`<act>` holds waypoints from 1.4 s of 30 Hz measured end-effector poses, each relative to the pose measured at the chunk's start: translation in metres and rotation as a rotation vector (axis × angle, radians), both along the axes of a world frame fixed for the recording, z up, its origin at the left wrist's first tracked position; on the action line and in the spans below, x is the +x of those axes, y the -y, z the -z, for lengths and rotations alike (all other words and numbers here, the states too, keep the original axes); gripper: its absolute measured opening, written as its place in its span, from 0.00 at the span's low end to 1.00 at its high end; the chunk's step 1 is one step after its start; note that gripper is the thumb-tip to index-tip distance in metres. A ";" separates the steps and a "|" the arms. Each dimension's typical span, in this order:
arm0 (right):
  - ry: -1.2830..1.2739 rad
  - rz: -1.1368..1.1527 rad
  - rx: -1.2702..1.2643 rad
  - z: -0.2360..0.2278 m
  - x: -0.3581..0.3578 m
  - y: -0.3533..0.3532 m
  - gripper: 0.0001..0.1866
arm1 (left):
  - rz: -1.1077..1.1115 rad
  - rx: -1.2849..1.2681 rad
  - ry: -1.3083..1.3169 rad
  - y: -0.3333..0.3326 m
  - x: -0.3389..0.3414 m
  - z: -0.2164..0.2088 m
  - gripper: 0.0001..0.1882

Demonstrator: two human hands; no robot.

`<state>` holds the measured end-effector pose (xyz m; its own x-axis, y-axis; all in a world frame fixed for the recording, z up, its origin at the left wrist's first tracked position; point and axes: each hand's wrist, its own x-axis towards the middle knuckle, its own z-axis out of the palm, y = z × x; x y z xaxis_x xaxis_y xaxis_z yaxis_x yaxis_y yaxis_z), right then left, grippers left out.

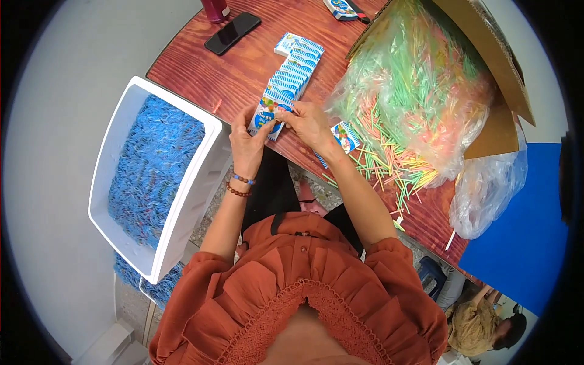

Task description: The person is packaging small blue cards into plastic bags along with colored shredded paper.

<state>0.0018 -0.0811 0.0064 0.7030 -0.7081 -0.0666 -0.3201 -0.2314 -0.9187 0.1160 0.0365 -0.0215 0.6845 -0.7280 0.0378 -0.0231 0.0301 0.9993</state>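
Observation:
At the table's near edge, both my hands are closed on a small blue-and-white printed packet. My left hand grips its left side with thumb and fingers. From the right, my right hand pinches its upper right part; the fingertips partly cover the print. Just beyond, an overlapping row of similar packets runs away from me up the table. Another packet lies beside my right wrist, partly hidden by the forearm. Loose pink, green and yellow thin sticks are spread to the right of that forearm.
A cardboard box spills clear bags of coloured sticks onto the red-brown table. On the left stands a white bin full of blue wrapped pieces. A black phone lies far left. Another person is at lower right.

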 end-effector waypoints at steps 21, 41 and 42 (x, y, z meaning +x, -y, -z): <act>-0.103 0.025 -0.664 -0.079 -0.084 0.033 0.11 | -0.144 0.361 0.869 0.042 -0.011 0.007 0.52; -0.108 -0.179 -0.133 -0.015 0.034 0.162 0.12 | -0.137 0.321 0.781 0.049 -0.014 0.003 0.48; -0.081 -0.168 -0.144 -0.016 0.033 0.154 0.11 | -0.147 0.317 0.796 0.048 -0.014 0.004 0.51</act>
